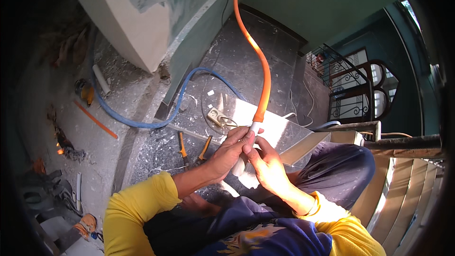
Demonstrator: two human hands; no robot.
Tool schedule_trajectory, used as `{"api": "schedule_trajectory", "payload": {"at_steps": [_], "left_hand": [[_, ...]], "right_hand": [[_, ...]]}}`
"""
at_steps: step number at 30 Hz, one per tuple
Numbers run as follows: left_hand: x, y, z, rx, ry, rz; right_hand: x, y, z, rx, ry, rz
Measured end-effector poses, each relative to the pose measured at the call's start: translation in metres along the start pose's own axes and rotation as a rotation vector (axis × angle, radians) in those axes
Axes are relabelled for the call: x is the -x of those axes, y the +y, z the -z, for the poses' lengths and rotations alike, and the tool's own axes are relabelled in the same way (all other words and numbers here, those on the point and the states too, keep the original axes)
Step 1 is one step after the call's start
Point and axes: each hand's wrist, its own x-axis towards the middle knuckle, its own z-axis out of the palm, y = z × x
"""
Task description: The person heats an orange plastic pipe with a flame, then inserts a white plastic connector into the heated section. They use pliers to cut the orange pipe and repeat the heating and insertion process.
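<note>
Both my hands are closed around a short white pipe (256,127) in front of me. Its upper end meets an orange flexible tube (263,80), which curves up and away past the top of the view. My left hand (226,157) wraps the pipe just below that joint, fingers bent round it. Against it, my right hand (266,165) grips with thumb and fingers near the same spot. The pipe's lower end (239,167) pokes out between my palms. Fingers hide the middle of the pipe.
Pliers with orange-and-black handles (182,145) lie on the dusty floor beside a socket block (217,116). A blue hose (142,124) loops leftward. Far left, a small flame (60,151) burns near debris. Stairs (403,194) are close on my right; a wall corner (150,61) juts out ahead.
</note>
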Motion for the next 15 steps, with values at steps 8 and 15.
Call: {"api": "schedule_trajectory", "payload": {"at_steps": [8,15], "left_hand": [[-0.093,-0.001,-0.014,0.415,-0.27,0.274],[-0.14,-0.021,-0.048,0.687,-0.02,0.252]], "right_hand": [[0.029,0.093,0.043,0.657,0.377,0.333],[0.03,0.099,0.047,0.879,0.561,0.276]]}}
